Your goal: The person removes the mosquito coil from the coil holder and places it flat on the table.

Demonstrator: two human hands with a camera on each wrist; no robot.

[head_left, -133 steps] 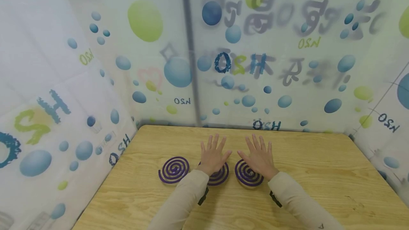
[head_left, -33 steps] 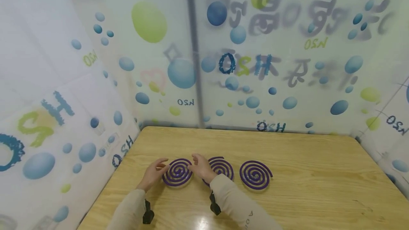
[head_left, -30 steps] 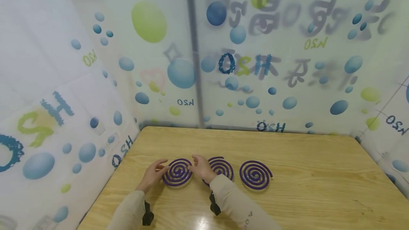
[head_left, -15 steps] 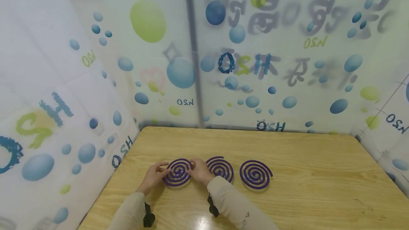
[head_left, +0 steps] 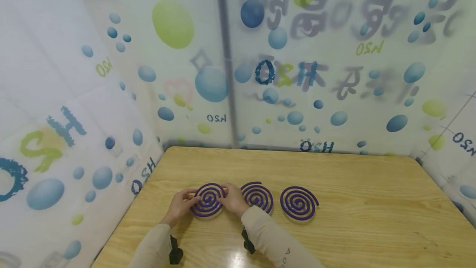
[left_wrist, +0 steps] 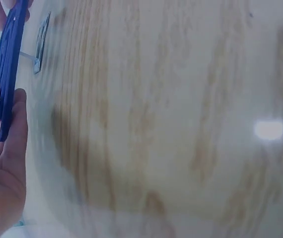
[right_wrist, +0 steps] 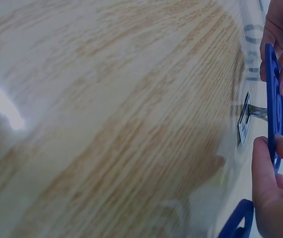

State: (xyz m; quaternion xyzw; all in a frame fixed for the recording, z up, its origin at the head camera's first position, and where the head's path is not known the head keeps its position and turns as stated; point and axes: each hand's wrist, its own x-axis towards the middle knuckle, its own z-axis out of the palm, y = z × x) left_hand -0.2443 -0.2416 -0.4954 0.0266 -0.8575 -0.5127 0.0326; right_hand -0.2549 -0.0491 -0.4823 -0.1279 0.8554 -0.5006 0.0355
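In the head view, a purple mosquito coil is between both hands at the left of the row. My left hand pinches its left rim between thumb and fingers. My right hand pinches the opposite rim, its wrist overlapping the middle coil. The wrist views show the held coil edge-on and blue, above the tabletop. Below it is a small metal stand with a flat base and thin stem reaching up toward the coil. Much of the stand is hidden in the head view.
A third coil lies to the right of the middle one. The wooden table meets printed curtains at its back and sides. A black wrist camera sits under the left wrist, another under the right.
Both hands, earlier spread flat over the middle and right coils, have moved to the left coil. Since a second ago, their fingers have closed in on its rim.
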